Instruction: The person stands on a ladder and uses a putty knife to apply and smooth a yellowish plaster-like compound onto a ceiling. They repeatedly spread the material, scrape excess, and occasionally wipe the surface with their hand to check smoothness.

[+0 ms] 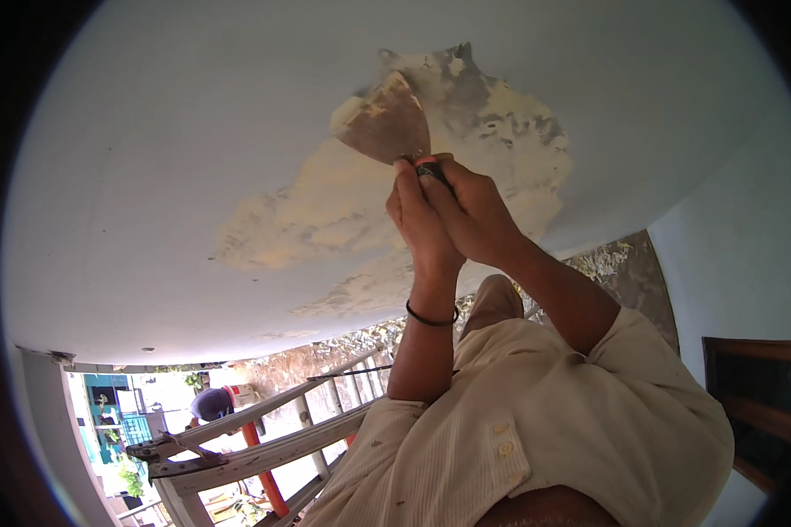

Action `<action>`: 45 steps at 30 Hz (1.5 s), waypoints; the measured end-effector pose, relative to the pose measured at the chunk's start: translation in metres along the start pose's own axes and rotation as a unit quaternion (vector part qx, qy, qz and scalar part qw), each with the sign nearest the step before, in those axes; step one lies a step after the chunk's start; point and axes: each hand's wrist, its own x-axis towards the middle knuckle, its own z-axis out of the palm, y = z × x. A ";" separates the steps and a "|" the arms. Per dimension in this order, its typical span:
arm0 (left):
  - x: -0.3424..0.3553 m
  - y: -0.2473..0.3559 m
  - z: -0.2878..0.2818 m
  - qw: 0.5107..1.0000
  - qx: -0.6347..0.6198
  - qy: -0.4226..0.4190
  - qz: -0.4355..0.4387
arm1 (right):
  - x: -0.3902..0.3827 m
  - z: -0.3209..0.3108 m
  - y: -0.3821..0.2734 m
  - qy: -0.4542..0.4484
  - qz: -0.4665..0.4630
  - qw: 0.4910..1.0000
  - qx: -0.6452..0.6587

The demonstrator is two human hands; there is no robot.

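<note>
A broad putty knife (385,123) rests its wide, stained blade against a yellowish filler patch (330,198) on the pale painted surface (167,158). Its short dark handle with a red band is gripped by both of my hands. My left hand (424,220), with a black band at the wrist, closes on the handle from the left, its fingertips near the base of the blade. Wrapped round the handle from the right is my right hand (482,211). Grey bare spots show through the filler above and right of the blade.
Below left stands a weathered wooden ladder (264,457), with an orange-red pole (271,479) beside it. A person in dark headwear (211,404) is beyond. A rough, peeling wall (642,290) and a dark wooden frame (760,351) are on the right.
</note>
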 end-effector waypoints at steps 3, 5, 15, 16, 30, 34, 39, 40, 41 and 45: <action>0.002 -0.002 -0.004 0.999 0.004 0.007 0.044 | 0.004 0.001 -0.011 -0.017 -0.002 1.000 0.000; 0.001 -0.004 -0.005 1.000 -0.007 0.008 -0.017 | -0.001 0.002 -0.007 -0.008 -0.014 1.000 0.004; 0.084 0.078 -0.056 0.982 -0.106 0.033 0.153 | 0.086 0.055 -0.113 -0.056 -0.124 0.990 -0.039; 0.093 0.082 -0.061 0.975 -0.149 -0.001 0.166 | 0.093 0.063 -0.129 -0.070 -0.120 0.989 -0.049; 0.008 -0.070 -0.034 0.992 -0.095 0.088 -0.013 | -0.013 0.035 0.051 -0.016 -0.057 0.997 -0.051; 0.009 -0.039 -0.032 0.996 -0.037 0.082 -0.002 | -0.008 0.035 0.037 -0.026 -0.016 0.999 0.011; 0.009 -0.029 -0.044 0.989 -0.106 0.091 -0.041 | -0.010 0.047 0.013 0.002 -0.022 1.000 0.019; 0.008 -0.030 -0.042 0.992 -0.081 0.095 -0.032 | -0.011 0.048 0.018 0.008 -0.029 0.999 0.021; 0.007 -0.030 -0.040 0.993 -0.057 0.098 -0.024 | -0.012 0.049 0.023 0.013 -0.035 0.999 0.024; 0.015 -0.005 -0.044 0.997 -0.049 0.049 -0.032 | 0.006 0.044 0.005 -0.028 -0.006 0.999 0.020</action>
